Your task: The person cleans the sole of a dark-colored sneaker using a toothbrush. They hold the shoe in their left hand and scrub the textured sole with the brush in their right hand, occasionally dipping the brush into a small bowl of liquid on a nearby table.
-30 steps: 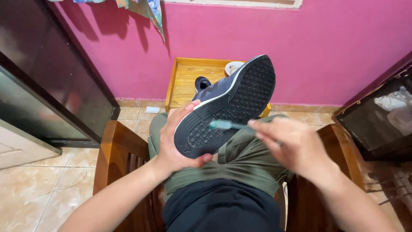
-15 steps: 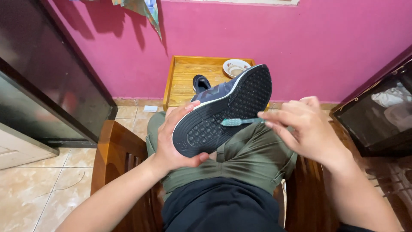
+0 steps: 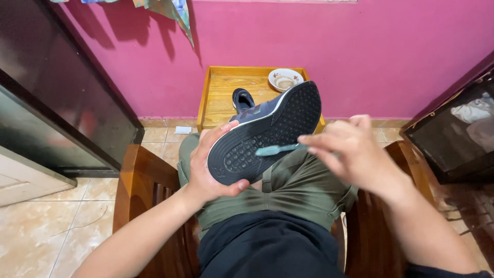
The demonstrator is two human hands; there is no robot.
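You sit in a wooden armchair (image 3: 139, 180) with olive-green trousers (image 3: 288, 190) across your lap, and both hands work just above your knees. Beyond your hands, against the pink wall (image 3: 360, 56), stands a small yellow wooden worktop (image 3: 218, 98) with a raised rim. To the left of your left hand a dark cabinet (image 3: 56, 98) rises from the tiled floor (image 3: 41, 226), and to the right of your right hand sits a dark box-like unit (image 3: 458, 139).

Your left hand (image 3: 208, 164) holds a dark sneaker (image 3: 265, 134) by its heel end, sole turned up towards you. The grip there is closed around the shoe: the thumb presses under the near edge of the sole, and the fingers wrap over the far side. The sneaker tilts away from that hand, its toe pointing up and to the right, over the front edge of the worktop.

Your right hand (image 3: 355, 154) is pinched shut on the handle of a teal toothbrush (image 3: 278, 150). The brush lies nearly level, reaching left from that grip, and its head rests on the middle of the black studded sole.

Past the sneaker, on the worktop, lies a second dark shoe (image 3: 242, 99), partly hidden behind the one you hold. Just right of it, at the far corner, is a small white saucer (image 3: 284, 79) with a brownish smear in it.
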